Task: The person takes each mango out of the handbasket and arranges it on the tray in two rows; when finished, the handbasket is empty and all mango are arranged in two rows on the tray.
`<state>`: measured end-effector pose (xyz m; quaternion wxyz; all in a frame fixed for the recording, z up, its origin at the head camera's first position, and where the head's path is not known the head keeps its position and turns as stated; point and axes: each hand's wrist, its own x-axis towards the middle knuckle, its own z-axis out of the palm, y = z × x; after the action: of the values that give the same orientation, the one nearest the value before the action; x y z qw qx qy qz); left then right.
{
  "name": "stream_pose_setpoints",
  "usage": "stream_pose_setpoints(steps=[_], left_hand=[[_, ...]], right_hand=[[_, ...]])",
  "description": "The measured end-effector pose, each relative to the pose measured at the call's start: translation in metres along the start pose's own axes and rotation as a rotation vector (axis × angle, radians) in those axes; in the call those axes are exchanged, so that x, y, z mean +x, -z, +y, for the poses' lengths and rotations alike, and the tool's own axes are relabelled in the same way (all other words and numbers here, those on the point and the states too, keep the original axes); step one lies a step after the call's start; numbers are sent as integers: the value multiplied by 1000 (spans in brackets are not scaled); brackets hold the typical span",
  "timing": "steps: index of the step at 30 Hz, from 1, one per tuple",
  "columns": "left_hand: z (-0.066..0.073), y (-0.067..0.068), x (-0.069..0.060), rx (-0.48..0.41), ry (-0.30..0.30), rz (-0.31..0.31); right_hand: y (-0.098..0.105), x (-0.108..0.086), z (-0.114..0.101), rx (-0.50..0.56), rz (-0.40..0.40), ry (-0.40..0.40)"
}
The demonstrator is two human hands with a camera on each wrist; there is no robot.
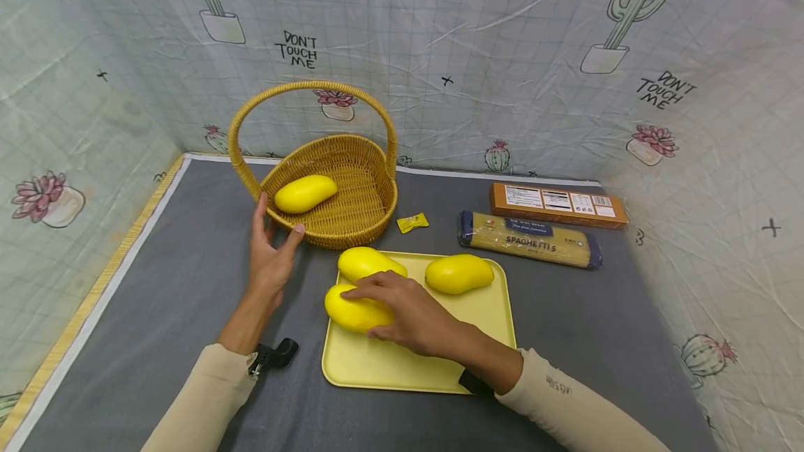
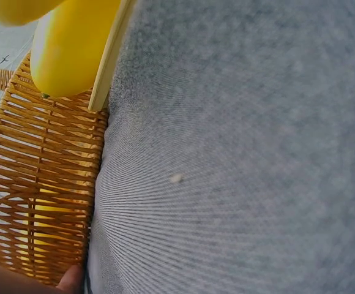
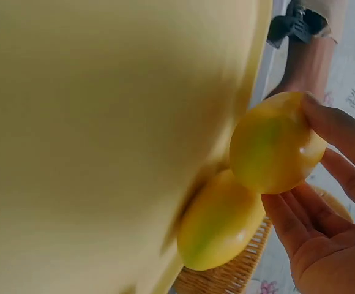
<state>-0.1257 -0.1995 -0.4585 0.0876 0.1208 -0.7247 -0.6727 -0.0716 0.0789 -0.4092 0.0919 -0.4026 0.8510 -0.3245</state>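
Note:
My right hand (image 1: 419, 316) grips a yellow mango (image 1: 352, 314), its thumb and fingers around it, over the left side of a pale yellow tray (image 1: 402, 370). In the right wrist view, this mango is raised off the tray. A second mango (image 1: 370, 264) lies just behind it, and a third mango (image 1: 460, 274) rests at the tray's back right. My left hand (image 1: 270, 264) touches the front left side of a wicker basket (image 1: 361, 194), with thumb and fingers spread. Inside the basket, at its left, lies another mango (image 1: 306, 194).
A small yellow wrapped candy (image 1: 412, 222) lies between basket and tray. Behind the tray, to the right, are a spaghetti pack (image 1: 530, 238) and a long brown box (image 1: 559, 205). The basket's tall handle (image 1: 314, 86) arches upward before the patterned cloth backdrop (image 1: 440, 40).

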Motion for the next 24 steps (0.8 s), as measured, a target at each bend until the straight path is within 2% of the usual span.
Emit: stream_pose_setpoints(steps=[12, 19, 24], left_hand=[[1, 0, 0, 0, 5, 5], [-1, 1, 0, -1, 9, -1], [-2, 1, 0, -1, 4, -6]], right_hand=[[-11, -2, -1, -94, -126, -5], [-9, -1, -1, -132, -114, 19], [-1, 3, -4, -108, -80, 20]])
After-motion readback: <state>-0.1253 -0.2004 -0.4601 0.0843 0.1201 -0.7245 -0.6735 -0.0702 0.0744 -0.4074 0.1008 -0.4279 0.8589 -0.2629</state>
